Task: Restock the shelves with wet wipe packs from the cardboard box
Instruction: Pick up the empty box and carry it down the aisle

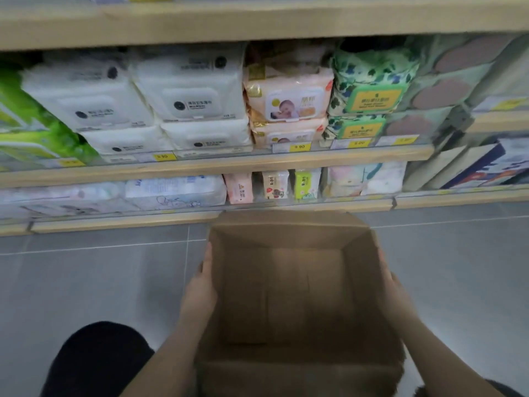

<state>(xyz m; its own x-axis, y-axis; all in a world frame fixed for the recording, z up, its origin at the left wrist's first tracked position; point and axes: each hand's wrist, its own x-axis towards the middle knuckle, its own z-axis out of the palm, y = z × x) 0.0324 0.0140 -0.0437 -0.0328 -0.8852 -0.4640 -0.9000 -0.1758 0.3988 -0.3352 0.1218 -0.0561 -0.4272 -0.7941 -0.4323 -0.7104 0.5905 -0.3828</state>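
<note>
An open brown cardboard box point(289, 299) is in front of me above the grey floor, and its inside shows no packs. My left hand point(200, 287) presses flat against the box's left wall, fingers straight. My right hand point(393, 290) lies flat on the right wall. On the middle shelf point(217, 164) stand white wet wipe packs point(183, 101), peach baby wipe packs point(289, 101) and green leaf-print packs point(372, 93). The lower shelf point(200, 214) holds small pink, white and green packs point(274, 184) and pale soft packs.
Yellow price tags point(299, 147) run along the shelf edges. Green packs point(31, 130) sit at the far left, grey-green boxes point(446, 90) at the right. My dark-clad knee point(97, 359) is at the lower left over grey floor tiles point(86, 282).
</note>
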